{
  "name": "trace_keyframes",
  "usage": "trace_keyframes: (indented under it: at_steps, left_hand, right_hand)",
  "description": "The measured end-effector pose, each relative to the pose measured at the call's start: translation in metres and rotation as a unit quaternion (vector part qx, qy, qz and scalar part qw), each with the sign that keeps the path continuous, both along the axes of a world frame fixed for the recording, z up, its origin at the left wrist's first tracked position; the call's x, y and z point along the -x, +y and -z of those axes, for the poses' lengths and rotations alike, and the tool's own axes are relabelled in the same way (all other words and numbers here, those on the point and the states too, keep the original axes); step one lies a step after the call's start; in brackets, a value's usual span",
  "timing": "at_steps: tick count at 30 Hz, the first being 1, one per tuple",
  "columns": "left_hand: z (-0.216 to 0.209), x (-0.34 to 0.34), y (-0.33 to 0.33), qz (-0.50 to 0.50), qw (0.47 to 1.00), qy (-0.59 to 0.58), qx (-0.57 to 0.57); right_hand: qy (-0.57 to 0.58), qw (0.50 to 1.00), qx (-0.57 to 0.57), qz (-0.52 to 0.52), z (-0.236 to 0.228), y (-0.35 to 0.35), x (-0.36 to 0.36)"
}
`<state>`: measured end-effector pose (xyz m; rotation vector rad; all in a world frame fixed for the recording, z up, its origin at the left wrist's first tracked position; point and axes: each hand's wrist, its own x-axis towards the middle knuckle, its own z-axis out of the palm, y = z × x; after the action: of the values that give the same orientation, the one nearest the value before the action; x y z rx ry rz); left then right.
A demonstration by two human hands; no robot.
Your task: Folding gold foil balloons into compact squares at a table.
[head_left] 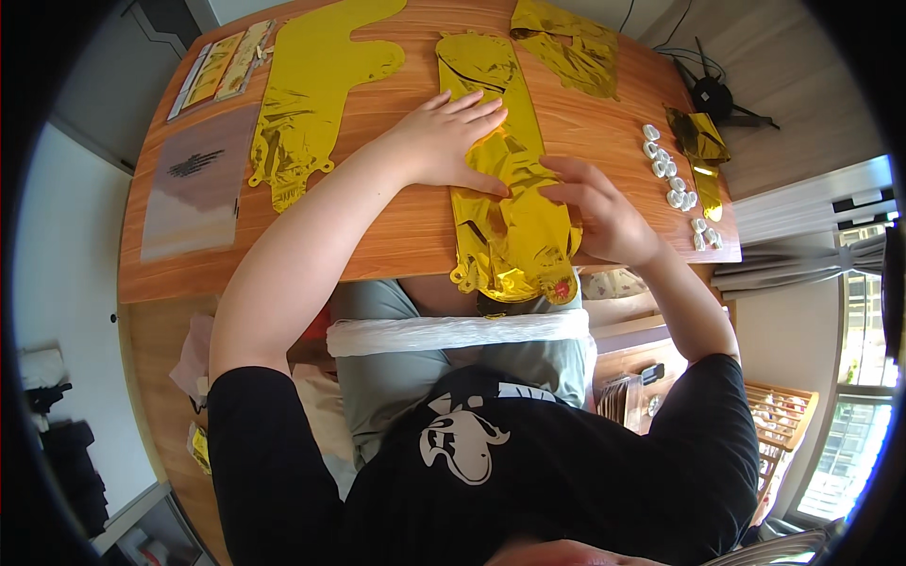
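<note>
We had the wooden surface (396,236) across the upper half of the frame, front edge bowing through the middle. Upper left, a branched gold foil sheet (316,66) lay spread out, well apart from the work. The long gold foil piece (519,226) ran from upper centre down to mid-frame, creased, its lower end hanging past that front edge. We judged the step as flattening or straightening this piece; the next move seemed to call for light, even pressure, minding the overhang. Open room: we saw bare wood left of the piece and more to its right. A crumpled gold foil sheet (580,57) sat near its top, tightening things there. Left hand (448,146): spread on the foil, grip released. Right hand (609,212): fingers bent at the foil's right side; we couldn't tell whether its grip pinched anything. Smallest, small white pieces (659,168) clustered toward the surface's right edge.
</note>
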<state>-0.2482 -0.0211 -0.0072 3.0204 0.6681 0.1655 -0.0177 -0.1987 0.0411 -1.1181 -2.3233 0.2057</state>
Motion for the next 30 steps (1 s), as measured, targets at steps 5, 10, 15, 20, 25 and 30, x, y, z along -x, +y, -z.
trace_keyframes:
  at_steps: [5, 10, 15, 20, 25, 30]
  left_hand:
    - [-0.002, -0.001, 0.000, 0.000, 1.000, 0.008, 0.000]
    - [-0.004, 0.000, -0.001, -0.002, 1.000, 0.007, 0.005]
    - [-0.002, 0.001, 0.000, 0.001, 1.000, -0.002, 0.002]
    - [-0.006, 0.001, -0.002, -0.001, 1.000, -0.003, 0.006]
    - [-0.002, 0.000, 0.001, 0.009, 1.000, -0.011, 0.006]
    - [-0.001, -0.001, 0.001, 0.002, 1.000, -0.001, 0.005]
  right_hand:
    - [-0.213, 0.974, -0.083, -0.008, -0.008, 0.002, -0.006]
    - [-0.201, 0.978, -0.010, -0.055, -0.024, 0.008, 0.003]
    - [-0.115, 0.990, 0.075, -0.026, -0.020, 0.008, 0.010]
    - [-0.086, 0.993, 0.007, 0.075, -0.006, 0.006, 0.041]
    - [-0.074, 0.979, -0.102, 0.159, 0.013, -0.001, 0.059]
    - [-0.044, 0.991, -0.020, 0.125, 0.018, -0.005, 0.054]
